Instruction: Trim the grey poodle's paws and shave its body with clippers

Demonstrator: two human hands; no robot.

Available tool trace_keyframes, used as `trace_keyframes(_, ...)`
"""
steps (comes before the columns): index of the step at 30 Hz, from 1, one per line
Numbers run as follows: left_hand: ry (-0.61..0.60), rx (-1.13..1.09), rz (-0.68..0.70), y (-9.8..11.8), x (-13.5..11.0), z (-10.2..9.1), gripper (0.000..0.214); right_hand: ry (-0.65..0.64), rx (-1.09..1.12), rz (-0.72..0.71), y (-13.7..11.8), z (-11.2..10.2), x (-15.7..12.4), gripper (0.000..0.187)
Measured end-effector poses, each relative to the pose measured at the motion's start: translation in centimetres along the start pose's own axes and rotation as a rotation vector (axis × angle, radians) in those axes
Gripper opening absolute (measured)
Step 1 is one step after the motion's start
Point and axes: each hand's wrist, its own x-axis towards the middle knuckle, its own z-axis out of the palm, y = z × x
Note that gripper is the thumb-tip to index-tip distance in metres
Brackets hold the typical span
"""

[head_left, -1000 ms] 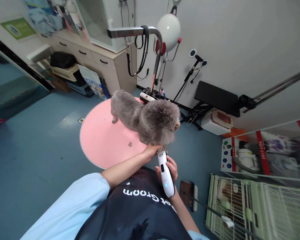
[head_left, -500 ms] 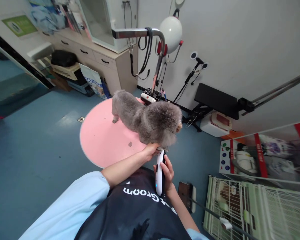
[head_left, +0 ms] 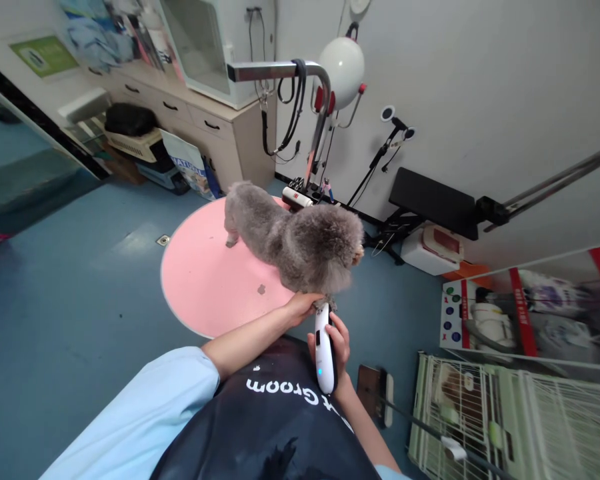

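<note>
A grey, curly-haired dog [head_left: 300,240] stands on the round pink grooming table [head_left: 205,267], its head turned to the right. At the near edge, my left hand [head_left: 303,307] is closed around one of its front legs, with the paw [head_left: 327,303] poking out past the fingers. Wrapped in my right hand [head_left: 339,343] is a white pet clipper [head_left: 325,353] with a blue light on it. The clipper's head points up at the paw; whether its blade touches the paw cannot be made out. A small tuft of cut hair [head_left: 261,289] lies on the table.
Behind the dog rises a metal grooming arm [head_left: 325,87] with a black loop [head_left: 295,110] hanging from it. A white roll-shaped item [head_left: 297,197] sits at the table's far edge. Wire cages [head_left: 450,407] stand at lower right. A black apron [head_left: 260,427] covers my front.
My right hand has shifted the clipper slightly right and turned it, and more of the paw shows beside its head. My left hand keeps its hold; the dog is nearly still.
</note>
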Motion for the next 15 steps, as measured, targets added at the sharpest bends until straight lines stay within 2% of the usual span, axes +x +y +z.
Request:
trace_keyframes(5, -0.040, 0.017, 0.023, -0.3, 0.2, -0.8, 0.014, 0.045, 0.078, 0.039, 0.1, 0.2, 0.1, 0.050)
trace_keyframes(7, -0.053, 0.027, 0.032, -0.2, 0.2, -1.1, 0.016, -0.001, 0.114, 0.080, 0.1, 0.0, 0.2, 0.046)
trace_keyframes(10, -0.078, 0.036, 0.045, 0.2, 0.1, -1.5, 0.019, -0.018, 0.197, 0.219, 0.0, -0.4, 0.1, 0.040)
trace_keyframes(13, -0.178, 0.054, 0.067, 0.5, -0.1, -1.8, 0.023, 0.061, 0.208, 0.361, 0.0, -0.5, 0.0, 0.040)
trace_keyframes(15, -0.243, 0.073, 0.081, 0.5, -0.4, -1.9, 0.028, 0.043, 0.228, 0.405, 0.0, -0.3, 0.0, 0.042)
